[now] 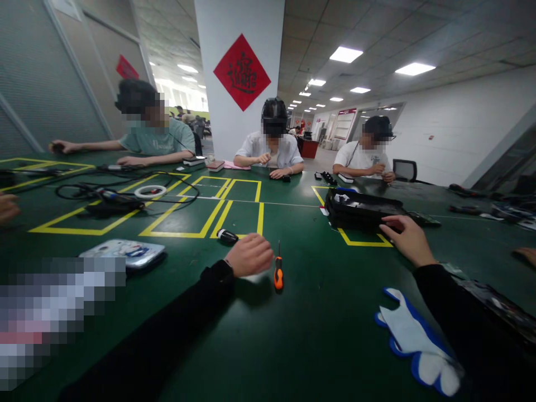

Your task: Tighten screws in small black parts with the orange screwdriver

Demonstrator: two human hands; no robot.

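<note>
Green bench (318,329) under everything. Black open-topped tray (368,205) just beyond right hand (407,239); interior too dark to read contents. Right hand open, fingers loosely bent, tips at tray's near edge, contact unclear. Flat printed case (125,251) left of left hand (251,255), contents hidden. Left hand loosely curled above bench; can't tell if it's gripping. Orange-black screwdriver (278,273) just right of left hand. Small black-and-white cylinder (227,237) just beyond its wrist.
</note>
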